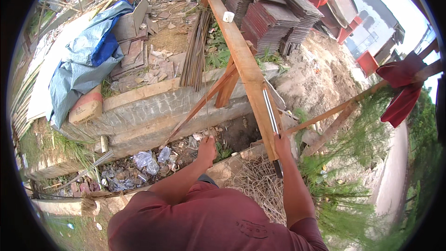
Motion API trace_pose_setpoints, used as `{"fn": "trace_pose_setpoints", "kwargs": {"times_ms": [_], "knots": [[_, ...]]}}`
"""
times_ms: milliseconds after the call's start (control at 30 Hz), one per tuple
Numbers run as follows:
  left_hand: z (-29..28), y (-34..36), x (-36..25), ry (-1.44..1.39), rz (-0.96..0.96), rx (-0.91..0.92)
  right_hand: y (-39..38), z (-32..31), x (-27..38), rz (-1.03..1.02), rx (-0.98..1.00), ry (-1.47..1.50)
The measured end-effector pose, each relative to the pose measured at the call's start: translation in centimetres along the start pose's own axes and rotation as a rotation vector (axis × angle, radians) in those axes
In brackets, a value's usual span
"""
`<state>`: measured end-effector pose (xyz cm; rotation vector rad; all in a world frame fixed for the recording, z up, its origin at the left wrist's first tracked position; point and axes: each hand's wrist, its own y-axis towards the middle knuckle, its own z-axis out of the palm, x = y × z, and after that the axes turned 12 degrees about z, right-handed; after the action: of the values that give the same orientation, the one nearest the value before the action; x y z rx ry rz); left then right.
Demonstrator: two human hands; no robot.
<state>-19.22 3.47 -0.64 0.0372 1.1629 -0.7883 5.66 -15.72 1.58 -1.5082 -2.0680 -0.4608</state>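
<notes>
A long wooden beam point(237, 51) runs away from me on slanted wooden legs. Along its near right edge lies a silver metal bar point(269, 106) with a dark lower end. My right hand point(282, 146) is closed around this bar at the beam's near end. To the left of the beam, my left hand point(207, 150) is closed on a thin rod point(206, 97) that stretches forward from it. A small white cup-like object point(228, 16) sits on the far part of the beam. Below the near end lies a heap of thin bent metal pieces point(258, 183).
A bundle of thin rods point(196, 49) leans on the concrete ledge point(139, 107). Stacked roof tiles point(272, 21) stand behind the beam. Litter fills the ditch on the left, near a blue tarp point(90, 56). A red cloth point(399, 88) hangs at right. People work farther back.
</notes>
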Motion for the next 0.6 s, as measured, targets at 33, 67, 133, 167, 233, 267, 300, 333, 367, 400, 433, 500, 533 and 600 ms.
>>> {"fn": "trace_pose_setpoints", "kwargs": {"times_ms": [33, 67, 133, 167, 233, 267, 300, 333, 367, 400, 433, 500, 533, 600], "knots": [[-1.5, -1.5, 1.6, 0.038, 0.076, -0.013, -2.2, -0.2, -1.9, 0.045, 0.074, 0.081], [-3.0, -2.9, 3.0, 0.071, 0.156, -0.029, -4.4, -0.4, -3.6, 0.091, 0.143, 0.159], [-4.1, -6.1, 4.6, 0.081, 0.187, -0.072, -10.7, -1.0, -5.7, 0.064, 0.222, 0.261], [-4.8, -7.2, 6.3, 0.175, 0.271, -0.056, -13.9, -1.6, -6.5, 0.048, 0.255, 0.318], [-6.5, -7.8, 8.6, 0.394, 0.444, -0.022, -19.3, -1.5, -9.4, 0.023, 0.259, 0.293], [-6.3, -8.3, 7.7, 0.338, 0.392, 0.014, -21.8, -1.4, -10.2, 0.064, 0.299, 0.314], [-5.7, -9.9, 6.7, 0.286, 0.332, 0.039, -24.3, -1.2, -10.9, 0.101, 0.347, 0.334], [-5.0, -11.7, 6.1, 0.227, 0.262, 0.063, -26.4, -0.9, -12.2, 0.179, 0.413, 0.376], [-4.0, -12.9, 5.3, 0.176, 0.186, 0.097, -27.7, -1.5, -12.5, 0.256, 0.462, 0.412], [-3.1, -13.8, 4.3, 0.127, 0.109, 0.130, -28.9, -1.8, -12.4, 0.304, 0.455, 0.425], [-2.1, -14.5, 4.0, 0.068, 0.035, 0.164, -30.0, -2.8, -11.4, 0.344, 0.443, 0.430], [-1.0, -14.9, 5.6, 0.046, -0.010, 0.180, -30.6, -3.0, -11.4, 0.380, 0.456, 0.475], [-0.4, -15.2, 6.0, 0.034, -0.059, 0.226, -29.7, -2.5, -12.2, 0.376, 0.475, 0.505], [0.0, -15.5, 7.8, -0.021, -0.147, 0.285, -28.7, -3.4, -11.8, 0.324, 0.496, 0.458]]}}
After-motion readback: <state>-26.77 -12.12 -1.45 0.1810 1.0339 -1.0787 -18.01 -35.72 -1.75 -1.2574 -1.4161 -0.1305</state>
